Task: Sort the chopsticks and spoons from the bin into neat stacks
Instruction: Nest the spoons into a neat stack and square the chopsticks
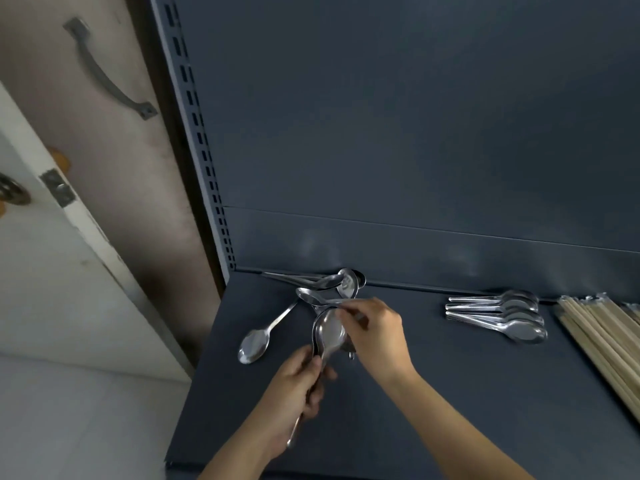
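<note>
My left hand [298,386] grips the handles of a nested stack of steel spoons [329,332], bowls pointing away from me above the dark shelf [450,393]. My right hand [375,332] pinches the handle of another spoon [320,299] just above that stack's bowls. One loose spoon [256,342] lies to the left, and a jumble of loose spoons [332,281] lies against the back panel. A neat spoon stack [502,315] sits to the right, bowls to the right. Wrapped chopsticks [602,341] lie stacked at the far right.
The shelf's back panel [415,150] rises right behind the spoons, with a slotted upright [204,157] at its left. Left of the shelf's edge stand a pale door [45,271] and a wall with a metal handle [104,74].
</note>
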Available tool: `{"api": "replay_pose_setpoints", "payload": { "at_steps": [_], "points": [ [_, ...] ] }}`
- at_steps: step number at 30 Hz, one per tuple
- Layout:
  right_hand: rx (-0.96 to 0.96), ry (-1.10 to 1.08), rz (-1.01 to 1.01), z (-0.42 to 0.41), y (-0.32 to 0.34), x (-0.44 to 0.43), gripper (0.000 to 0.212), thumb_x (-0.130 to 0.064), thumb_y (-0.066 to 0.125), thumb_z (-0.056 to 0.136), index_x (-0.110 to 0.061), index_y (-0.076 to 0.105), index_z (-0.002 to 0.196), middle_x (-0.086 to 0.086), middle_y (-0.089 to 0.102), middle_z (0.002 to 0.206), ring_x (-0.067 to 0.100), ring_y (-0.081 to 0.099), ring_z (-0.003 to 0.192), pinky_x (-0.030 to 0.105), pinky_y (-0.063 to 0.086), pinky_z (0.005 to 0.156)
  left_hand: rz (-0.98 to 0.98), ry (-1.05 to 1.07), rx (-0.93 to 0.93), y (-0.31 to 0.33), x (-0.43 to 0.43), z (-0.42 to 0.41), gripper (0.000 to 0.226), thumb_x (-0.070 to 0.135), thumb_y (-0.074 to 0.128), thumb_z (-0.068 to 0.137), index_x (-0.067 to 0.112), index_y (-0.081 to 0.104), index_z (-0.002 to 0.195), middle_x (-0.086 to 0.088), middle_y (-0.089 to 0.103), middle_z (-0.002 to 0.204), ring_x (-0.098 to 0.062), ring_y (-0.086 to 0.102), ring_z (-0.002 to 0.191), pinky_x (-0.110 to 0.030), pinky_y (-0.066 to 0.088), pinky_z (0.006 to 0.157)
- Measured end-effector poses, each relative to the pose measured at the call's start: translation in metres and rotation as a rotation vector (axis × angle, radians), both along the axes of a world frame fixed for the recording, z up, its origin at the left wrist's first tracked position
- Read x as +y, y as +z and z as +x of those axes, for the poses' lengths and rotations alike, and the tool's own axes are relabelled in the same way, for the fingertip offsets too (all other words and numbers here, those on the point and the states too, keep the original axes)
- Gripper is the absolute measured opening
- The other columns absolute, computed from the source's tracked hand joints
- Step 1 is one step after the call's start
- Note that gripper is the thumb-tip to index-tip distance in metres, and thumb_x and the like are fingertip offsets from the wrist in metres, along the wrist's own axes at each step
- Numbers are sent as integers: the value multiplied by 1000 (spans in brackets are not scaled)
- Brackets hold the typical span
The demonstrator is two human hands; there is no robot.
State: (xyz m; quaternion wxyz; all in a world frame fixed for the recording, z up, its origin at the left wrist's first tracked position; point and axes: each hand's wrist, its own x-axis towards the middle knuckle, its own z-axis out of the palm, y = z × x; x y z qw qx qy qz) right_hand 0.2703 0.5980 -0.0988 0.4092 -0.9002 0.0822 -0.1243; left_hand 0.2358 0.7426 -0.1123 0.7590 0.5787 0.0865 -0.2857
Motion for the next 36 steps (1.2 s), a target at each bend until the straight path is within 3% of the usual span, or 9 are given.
{"api": "replay_pose_setpoints", "payload": {
  "at_steps": [5,10,13,17,23,27,30,33,36],
  "points": [
    [244,102,-223,31,1,10,34,-35,62,88,-17,62,117,2,60,114,21,59,102,29,46,84,-10,175,-22,0,39,8,19,7,38,100,9,56,104,-4,52,71,-4,28,41,-15,17,37],
    [527,153,-528,36,-13,21,49,-35,68,81,-18,51,124,2,52,124,23,49,117,35,45,88,28,269,-66,-7,72,12,19,7,37,100,7,55,93,-3,52,71,-3,28,40,-14,18,36],
    [589,201,-697,27,-18,20,42,-37,67,80,-20,55,117,1,52,120,22,48,116,34,41,91,43,283,-57,-10,82,12,18,6,37,100,6,54,93,-2,53,68,-3,28,39,-14,18,36],
    [529,241,-771,16,-19,14,29,-14,54,87,-23,59,114,1,56,116,22,55,106,29,43,85,37,274,-60,-13,83,12,17,7,38,100,5,54,94,-1,53,69,-4,29,41,-14,19,36],
    [528,178,-504,7,-4,2,27,-12,50,85,-29,66,99,-1,65,93,23,60,86,24,39,67,67,199,-92,-5,68,15,22,8,39,100,15,59,107,1,55,68,-4,31,44,-16,21,39],
    [489,136,-50,1,13,-6,21,-16,70,77,-27,66,94,-5,62,81,9,57,70,15,42,61,151,197,-167,-4,52,19,18,7,39,100,10,56,107,-3,56,73,-5,47,48,-17,40,44],
    [485,103,324,-6,29,-1,9,-7,73,74,-15,70,78,-3,64,67,9,56,61,22,46,59,90,249,-213,-3,41,22,17,4,38,99,8,55,101,-8,59,75,-10,66,63,-22,57,65],
    [527,97,647,-9,44,7,19,-7,68,82,11,65,89,11,62,75,14,61,66,19,51,58,218,269,-397,-5,38,25,18,9,40,99,10,57,107,-2,69,83,-10,68,90,-29,53,89],
    [562,120,883,-11,62,15,22,-11,62,88,10,66,92,16,64,87,24,68,82,23,56,65,377,284,-527,-4,40,28,21,18,43,99,26,56,114,15,71,94,3,61,97,-16,43,88]
  ]
}}
